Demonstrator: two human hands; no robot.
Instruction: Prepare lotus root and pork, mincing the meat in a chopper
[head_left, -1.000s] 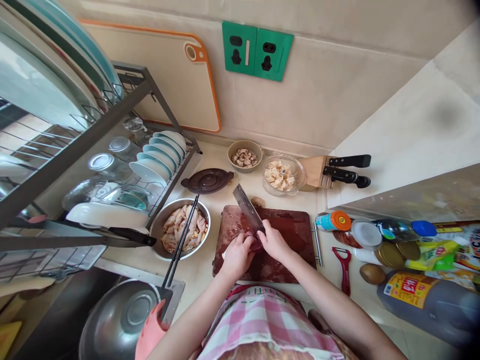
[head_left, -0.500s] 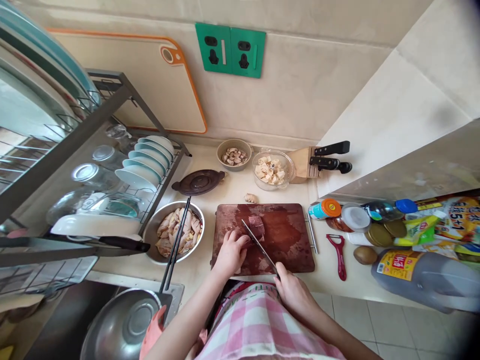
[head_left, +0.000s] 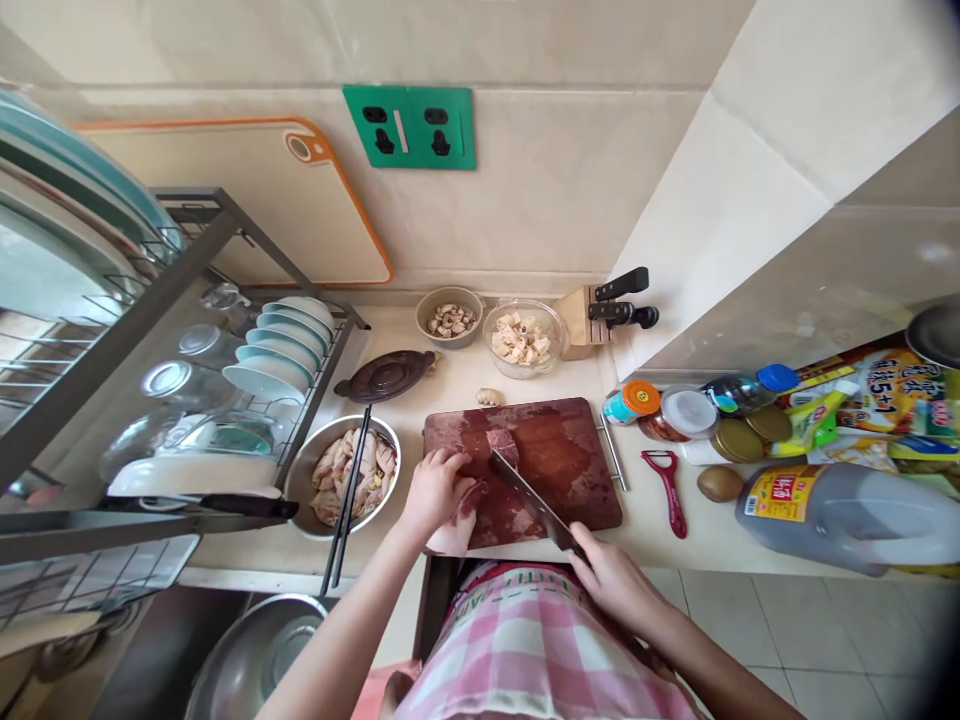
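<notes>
My right hand (head_left: 596, 560) is wrapped round the handle of a kitchen knife (head_left: 534, 500), its blade slanting up and left over the brown cutting board (head_left: 559, 455). Beside the blade's tip lies a piece of red meat (head_left: 502, 445). At the board's left edge, my left hand (head_left: 437, 490) has its fingers curled on another piece of meat (head_left: 456, 530), red at one end and pale at the other. That piece is apart from the one by the blade; the fingers hide some of it.
Left of the board, a metal bowl of raw chicken pieces (head_left: 391, 497) has black chopsticks (head_left: 349, 500) across it. Behind stand a bowl of mushrooms (head_left: 450, 320), a glass bowl of tofu cubes (head_left: 523, 340) and a knife block (head_left: 574, 318). A red peeler (head_left: 670, 495) lies at right.
The view has shifted. My left hand has drawn left, away from the blade, with the pale-ended piece of meat. The knife now shows more of its blade's flat side.
</notes>
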